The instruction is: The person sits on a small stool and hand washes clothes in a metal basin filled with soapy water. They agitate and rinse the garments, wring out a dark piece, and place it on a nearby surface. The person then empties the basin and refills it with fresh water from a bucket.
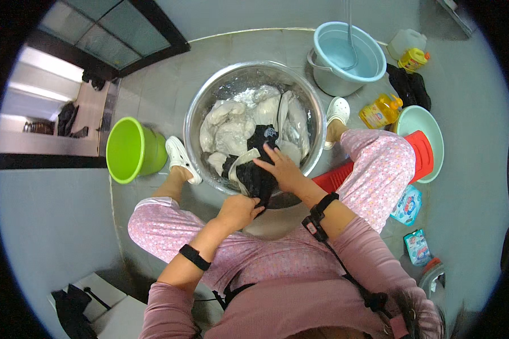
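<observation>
A large metal basin (pixel 254 64) stands on the floor between my feet, with water and pale wet clothes (pixel 233 127) in it. A black-and-white garment (pixel 256 176) lies across the near side of the basin. At its near end, my left hand (pixel 239 212) grips the black cloth at the basin's rim. My right hand (pixel 282 169) rests on the garment's right side with its fingers spread. Whether it pinches any cloth is not clear. The underside of the garment is hidden.
Left of the basin stands a green bucket (pixel 125 150). At the upper right is a blue-rimmed bucket (pixel 348 51) of water. Further right are a yellow detergent bottle (pixel 379 112), a pale green basin (pixel 439 140), a red plastic washboard (pixel 420 154) and detergent packets (pixel 408 205).
</observation>
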`<state>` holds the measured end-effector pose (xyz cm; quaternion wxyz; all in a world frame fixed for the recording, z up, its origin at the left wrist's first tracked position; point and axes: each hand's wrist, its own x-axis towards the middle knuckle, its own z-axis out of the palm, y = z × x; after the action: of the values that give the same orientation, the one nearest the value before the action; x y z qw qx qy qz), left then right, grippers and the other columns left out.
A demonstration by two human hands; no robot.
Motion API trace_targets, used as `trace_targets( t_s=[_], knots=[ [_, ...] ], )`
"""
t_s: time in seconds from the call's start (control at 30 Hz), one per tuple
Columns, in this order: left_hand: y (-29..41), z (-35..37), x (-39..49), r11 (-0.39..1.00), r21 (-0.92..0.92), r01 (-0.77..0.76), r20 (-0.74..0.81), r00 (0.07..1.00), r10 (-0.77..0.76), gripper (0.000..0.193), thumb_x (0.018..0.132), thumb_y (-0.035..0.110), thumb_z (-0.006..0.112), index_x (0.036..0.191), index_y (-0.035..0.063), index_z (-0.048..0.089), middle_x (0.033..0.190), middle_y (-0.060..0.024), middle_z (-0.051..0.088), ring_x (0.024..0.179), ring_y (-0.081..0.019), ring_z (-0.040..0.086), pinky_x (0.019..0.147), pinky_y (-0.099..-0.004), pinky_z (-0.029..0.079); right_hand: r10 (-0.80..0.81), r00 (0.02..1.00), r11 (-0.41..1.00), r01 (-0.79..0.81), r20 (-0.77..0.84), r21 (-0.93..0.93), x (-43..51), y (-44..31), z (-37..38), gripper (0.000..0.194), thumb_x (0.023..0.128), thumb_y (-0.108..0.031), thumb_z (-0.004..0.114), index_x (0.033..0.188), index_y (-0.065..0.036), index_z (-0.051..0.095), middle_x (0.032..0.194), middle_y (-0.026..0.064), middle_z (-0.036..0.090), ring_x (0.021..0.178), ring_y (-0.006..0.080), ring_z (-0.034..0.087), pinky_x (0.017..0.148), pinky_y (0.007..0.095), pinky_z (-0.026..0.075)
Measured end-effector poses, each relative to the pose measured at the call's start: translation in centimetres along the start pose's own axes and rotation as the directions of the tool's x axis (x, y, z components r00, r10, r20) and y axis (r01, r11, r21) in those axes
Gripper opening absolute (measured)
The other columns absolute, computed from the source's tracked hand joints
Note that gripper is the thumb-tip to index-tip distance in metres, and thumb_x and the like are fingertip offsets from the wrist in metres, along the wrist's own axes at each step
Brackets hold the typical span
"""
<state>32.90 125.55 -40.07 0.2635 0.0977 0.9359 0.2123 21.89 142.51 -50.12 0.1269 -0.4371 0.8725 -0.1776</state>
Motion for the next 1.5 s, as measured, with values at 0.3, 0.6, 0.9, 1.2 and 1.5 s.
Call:
trace_targets(
  t_s=[0.3, 0.6, 0.9, 1.2, 1.5],
  knots=[
    [0.4, 2.0, -1.9, 0.991, -0.043, 0.128, 0.096, 0.988, -0.124, 0.037, 0.082, 0.044, 0.059, 0.090, 0.0089, 0.068, 0.082, -0.0159, 0.066, 0.081, -0.0348, 0.063, 0.070, -0.0459, 0.050, 0.190, 0.897, 0.976, -0.129, 0.399, -0.176, 0.8, -0.4, 1.1, 0.038, 0.077, -0.008, 0.060, 0.115, -0.007, 0.059, 0.099, 0.0138, 0.066, 0.096, 0.0332, 0.062, 0.079, 0.0405, 0.052],
    [-9.2, 4.3, 1.7, 0.847, -0.495, 0.192, 0.081, 0.981, -0.175, 0.073, 0.059, 0.037, 0.084, 0.121, 0.0124, 0.053, 0.108, -0.0170, 0.062, 0.105, -0.0315, 0.058, 0.089, -0.0407, 0.045, 0.234, 0.866, 0.962, -0.140, 0.441, -0.234, -1.9, -1.2, -6.1, 0.026, 0.075, -0.018, 0.059, 0.097, -0.006, 0.068, 0.093, 0.0151, 0.066, 0.089, 0.0318, 0.064, 0.078, 0.0424, 0.051],
    [-8.5, 6.4, 3.9, 0.998, 0.047, 0.043, -0.155, 0.987, -0.035, 0.100, 0.047, 0.030, 0.090, 0.133, 0.0127, 0.042, 0.137, -0.0178, 0.039, 0.120, -0.0390, 0.045, 0.100, -0.0414, 0.039, 0.208, 0.955, 0.842, -0.286, 0.213, 0.457, -6.5, -6.5, -10.9, 0.020, 0.075, -0.014, 0.059, 0.086, 0.002, 0.060, 0.079, 0.0208, 0.061, 0.076, 0.0365, 0.059, 0.069, 0.0420, 0.046],
    [-7.3, -0.1, 5.1, 0.818, -0.572, 0.059, -0.426, 0.831, -0.358, 0.041, 0.059, 0.033, 0.082, 0.081, 0.0011, 0.068, 0.075, -0.0163, 0.066, 0.071, -0.0314, 0.065, 0.066, -0.0371, 0.049, 0.712, 0.650, -0.012, -0.365, 0.264, 0.931, -3.8, -5.4, -16.8, 0.021, 0.076, -0.019, 0.058, 0.086, -0.002, 0.062, 0.071, 0.0049, 0.061, 0.060, 0.0161, 0.057, 0.058, 0.0271, 0.046],
    [-0.6, -20.9, -2.3, 0.914, -0.324, -0.243, -0.898, 0.382, -0.217, 0.026, 0.066, 0.018, 0.078, 0.083, 0.0012, 0.068, 0.071, -0.0185, 0.065, 0.063, -0.0227, 0.066, 0.060, -0.0325, 0.049, 0.415, 0.880, 0.071, 0.220, -0.230, 0.973, 3.9, -6.8, -34.6, 0.012, 0.077, -0.013, 0.058, 0.080, -0.003, 0.064, 0.072, 0.0090, 0.066, 0.062, 0.0202, 0.065, 0.060, 0.0313, 0.055]
  ],
)
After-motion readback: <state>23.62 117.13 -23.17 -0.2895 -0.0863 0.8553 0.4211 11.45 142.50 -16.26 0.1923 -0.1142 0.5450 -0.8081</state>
